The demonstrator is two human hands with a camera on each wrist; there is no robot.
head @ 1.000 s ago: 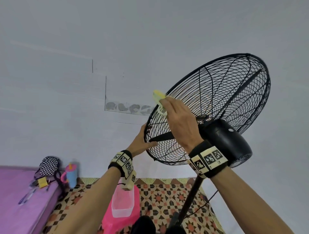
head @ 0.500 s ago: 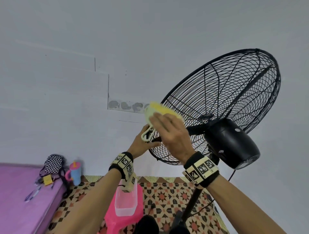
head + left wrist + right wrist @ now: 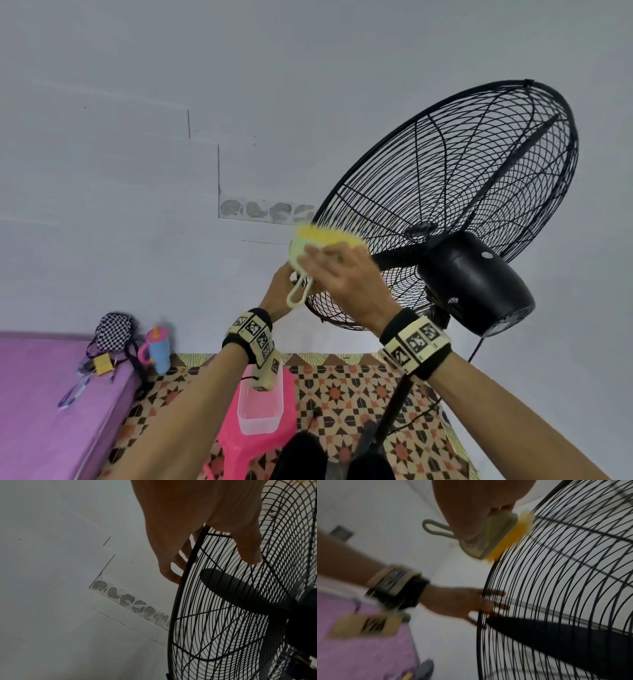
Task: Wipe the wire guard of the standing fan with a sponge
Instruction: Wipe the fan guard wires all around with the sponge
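- Sponge (image 3: 325, 240) sits in the right hand (image 3: 346, 277), whose grip is clamped round its pale back, yellow face against the fan guard (image 3: 479, 192) at its left rim.
- Left hand (image 3: 279, 294) steadies that rim just below, fingers (image 3: 173, 563) seemingly hooked over the wire.
- Unwiped guard stretches right of the sponge; its long axis follows the rim.

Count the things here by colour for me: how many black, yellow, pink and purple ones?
Black: 1, the black wire-guard standing fan
Yellow: 1, the yellow bristly sponge with pale green handle
Pink: 1, the pink plastic stool
Purple: 1, the purple mattress
Total: 4
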